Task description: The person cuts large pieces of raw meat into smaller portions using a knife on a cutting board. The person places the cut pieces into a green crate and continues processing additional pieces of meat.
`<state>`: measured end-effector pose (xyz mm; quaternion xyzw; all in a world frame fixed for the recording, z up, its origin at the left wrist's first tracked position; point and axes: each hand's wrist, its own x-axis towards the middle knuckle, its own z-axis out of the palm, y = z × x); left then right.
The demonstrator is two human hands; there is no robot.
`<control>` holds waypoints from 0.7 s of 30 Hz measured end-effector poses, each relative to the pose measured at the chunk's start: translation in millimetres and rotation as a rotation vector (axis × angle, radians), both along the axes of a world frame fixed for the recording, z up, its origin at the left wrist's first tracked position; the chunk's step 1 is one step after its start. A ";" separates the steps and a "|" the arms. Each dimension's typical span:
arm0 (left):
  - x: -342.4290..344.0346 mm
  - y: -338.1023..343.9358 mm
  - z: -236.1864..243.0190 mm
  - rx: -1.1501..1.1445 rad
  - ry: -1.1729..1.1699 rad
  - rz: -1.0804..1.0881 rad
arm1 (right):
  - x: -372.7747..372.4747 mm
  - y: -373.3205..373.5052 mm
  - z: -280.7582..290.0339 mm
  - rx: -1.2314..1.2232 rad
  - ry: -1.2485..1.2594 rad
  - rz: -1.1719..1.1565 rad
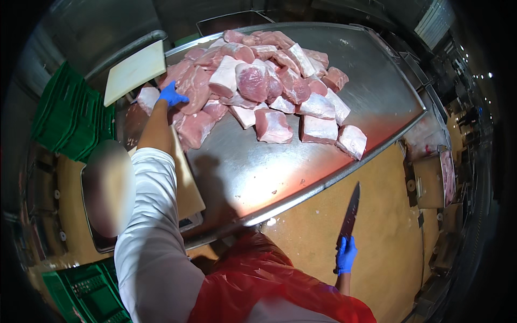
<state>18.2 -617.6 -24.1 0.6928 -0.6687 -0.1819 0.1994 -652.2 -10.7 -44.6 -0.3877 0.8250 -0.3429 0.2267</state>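
Note:
My left hand (pixel 173 95), in a blue glove, reaches out to the left edge of a large heap of raw meat pieces (pixel 251 82). Its fingers are spread and touch a pink slab of meat (pixel 194 89); a firm grip does not show. Down at my right side, over the floor, my right hand (pixel 346 255), also gloved in blue, is closed around the handle of a long dark-bladed knife (pixel 350 213). The blade points up and away from me. Several pale, fat-covered blocks such as this meat block (pixel 273 126) lie along the near side of the heap.
The heap rests on a steel table (pixel 377 81) with a raised rim. A white cutting board (pixel 135 72) stands tilted at the left, and another board (pixel 188 185) lies under my left arm. Green crates (pixel 67 113) are stacked at far left, with a green crate (pixel 89 293) lower down.

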 end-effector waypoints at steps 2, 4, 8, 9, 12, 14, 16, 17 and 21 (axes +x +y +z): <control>-35.0 -12.3 9.1 0.130 -0.151 -0.031 | -18.5 23.4 -16.5 0.005 -0.044 -0.088; -44.3 -13.3 16.9 0.225 -0.306 -0.011 | -25.8 23.7 -26.4 0.011 -0.046 -0.099; -45.9 11.6 7.2 0.341 -0.296 0.041 | -14.8 -31.9 -28.6 0.021 -0.114 -0.006; -70.2 21.5 5.8 0.239 -0.288 0.035 | -7.0 -46.3 -27.0 0.010 -0.125 0.005; -111.5 68.2 4.8 0.073 -0.175 0.101 | 16.3 -103.8 -8.1 -0.047 -0.140 0.153; -128.2 84.9 19.2 0.040 -0.177 0.127 | 28.9 -137.3 -1.1 -0.061 -0.122 0.246; -135.0 99.8 48.6 0.043 -0.289 0.109 | 39.6 -161.2 8.8 -0.114 -0.085 0.361; -129.7 109.2 55.3 -0.137 -0.410 0.063 | 46.7 -169.5 15.0 -0.127 -0.094 0.386; -82.3 154.2 129.2 -0.314 -0.740 -0.220 | 62.7 -175.8 18.3 -0.205 -0.126 0.464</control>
